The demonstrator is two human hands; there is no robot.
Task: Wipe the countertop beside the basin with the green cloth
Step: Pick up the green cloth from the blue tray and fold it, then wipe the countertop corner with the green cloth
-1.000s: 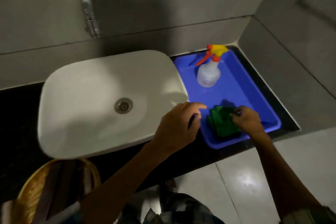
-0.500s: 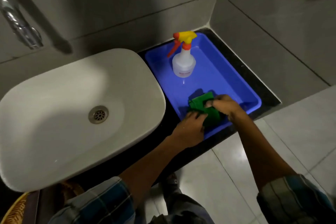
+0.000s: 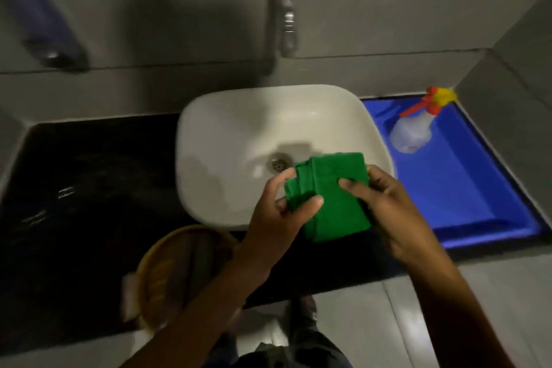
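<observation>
A folded green cloth (image 3: 331,191) is held in the air over the front right part of the white basin (image 3: 239,140). My left hand (image 3: 277,218) grips its left edge, thumb on top. My right hand (image 3: 388,212) holds its right side, fingers pressed on the top face. The black countertop (image 3: 83,188) stretches to the left of the basin, with faint wet glints on it.
A blue tray (image 3: 466,188) sits right of the basin with a spray bottle (image 3: 415,128) lying tilted in it. A chrome tap (image 3: 283,9) hangs above the basin. A yellow round basket (image 3: 167,272) stands below the counter's front edge. Grey tiled walls enclose the counter.
Both hands have lifted the green cloth out of the blue tray and carried it left over the basin. The view has swung left, showing the black countertop.
</observation>
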